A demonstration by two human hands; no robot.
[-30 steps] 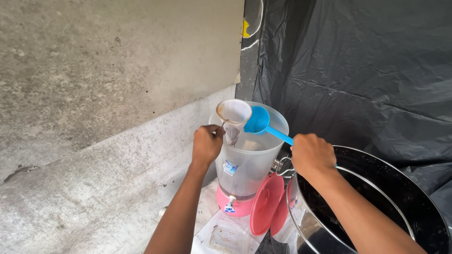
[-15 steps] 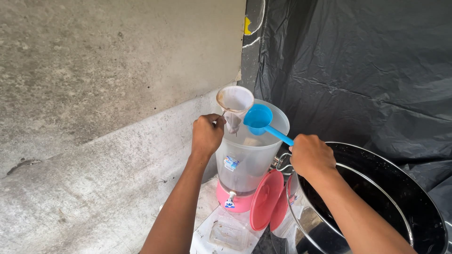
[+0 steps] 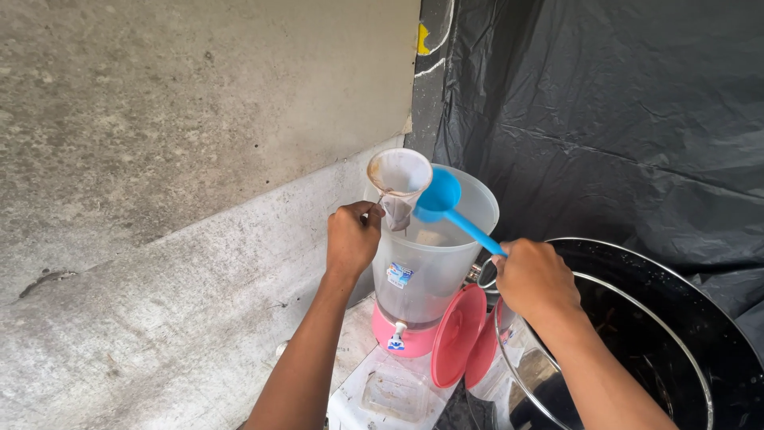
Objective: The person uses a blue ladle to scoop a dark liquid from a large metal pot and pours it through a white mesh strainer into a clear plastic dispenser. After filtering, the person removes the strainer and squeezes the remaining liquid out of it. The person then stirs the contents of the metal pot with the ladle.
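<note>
A person's left hand [image 3: 352,239] grips a cloth strainer [image 3: 398,177] over a clear dispenser jug [image 3: 430,267], while the right hand [image 3: 532,275] clasps a blue ladle [image 3: 446,205] tipped at the strainer's rim, beside a large black pot [image 3: 676,295].

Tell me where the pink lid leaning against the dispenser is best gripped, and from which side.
Grip the pink lid by its upper rim, coming from above. It stands on edge, leaning against the dispenser, so only the top edge looks free; the big black pot crowds its right side.
</note>
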